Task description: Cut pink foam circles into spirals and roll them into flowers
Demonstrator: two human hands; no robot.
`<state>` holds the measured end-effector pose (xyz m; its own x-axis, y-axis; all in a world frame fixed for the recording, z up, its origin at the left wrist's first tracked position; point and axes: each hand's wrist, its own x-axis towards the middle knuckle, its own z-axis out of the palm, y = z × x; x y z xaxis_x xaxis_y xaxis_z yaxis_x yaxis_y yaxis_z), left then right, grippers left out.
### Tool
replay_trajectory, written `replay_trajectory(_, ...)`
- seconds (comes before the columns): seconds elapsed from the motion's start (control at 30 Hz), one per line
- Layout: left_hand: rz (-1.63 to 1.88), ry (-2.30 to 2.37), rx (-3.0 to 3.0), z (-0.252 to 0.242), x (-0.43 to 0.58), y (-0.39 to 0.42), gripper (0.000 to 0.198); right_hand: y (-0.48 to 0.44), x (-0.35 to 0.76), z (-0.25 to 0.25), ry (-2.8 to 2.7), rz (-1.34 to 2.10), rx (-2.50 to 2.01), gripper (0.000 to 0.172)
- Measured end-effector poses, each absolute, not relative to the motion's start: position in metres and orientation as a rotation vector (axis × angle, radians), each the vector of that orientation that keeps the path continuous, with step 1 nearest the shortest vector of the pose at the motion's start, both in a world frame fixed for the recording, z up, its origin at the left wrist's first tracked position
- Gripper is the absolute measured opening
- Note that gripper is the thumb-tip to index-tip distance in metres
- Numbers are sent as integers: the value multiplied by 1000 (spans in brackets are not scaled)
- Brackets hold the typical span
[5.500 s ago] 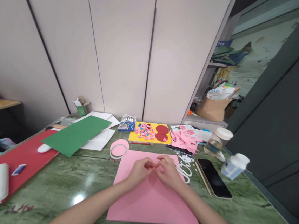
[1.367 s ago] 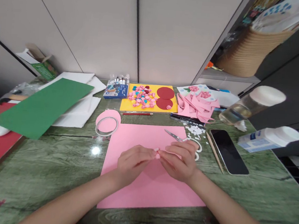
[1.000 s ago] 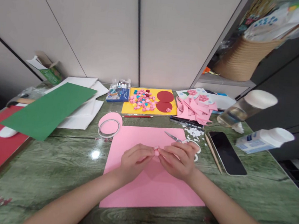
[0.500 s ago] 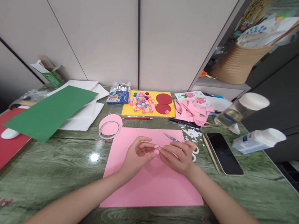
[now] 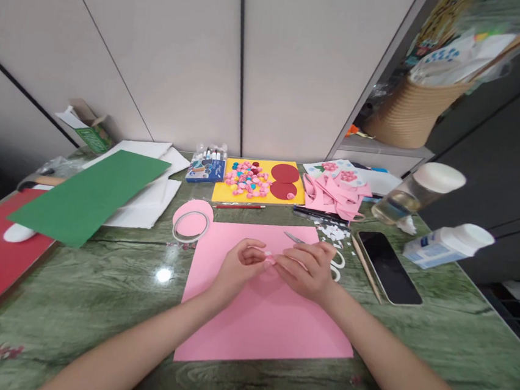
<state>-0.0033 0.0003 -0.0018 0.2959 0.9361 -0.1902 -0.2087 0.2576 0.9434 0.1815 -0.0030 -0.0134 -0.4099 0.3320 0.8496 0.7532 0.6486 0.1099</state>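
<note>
The left hand, thumb and fingertips pinched and the other fingers loosely curled, gripped one side of a small pink piece above a pink sheet. On the other side, the right hand pressed its narrowly set thumb and fingertips to the piece. Scissors lay partly hidden behind it, a wooden stick and phone farther right.

The held piece is above the sheet, left of the phone.
</note>
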Motion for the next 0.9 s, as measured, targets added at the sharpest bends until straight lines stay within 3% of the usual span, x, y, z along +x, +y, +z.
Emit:
replay_trajectory(0.2, 944, 919, 1038, -6, -3, 1, 38, -6, 177, -17, -2075, -513, -881, 30)
replay_trajectory(0.67, 964, 923, 1196, -11, -7, 3, 32, -4, 167, -13, -2115, -366, -950, 11)
replay_trajectory(0.77, 966, 957, 1159, -14, -7, 6, 36, -4, 165, -12, -2078, -180, -1042, 11)
replay_trajectory(0.9, 940, 987, 1115, -11, -9, 12, 42, -2, 166, -9, -2028, 356, -1117, 13)
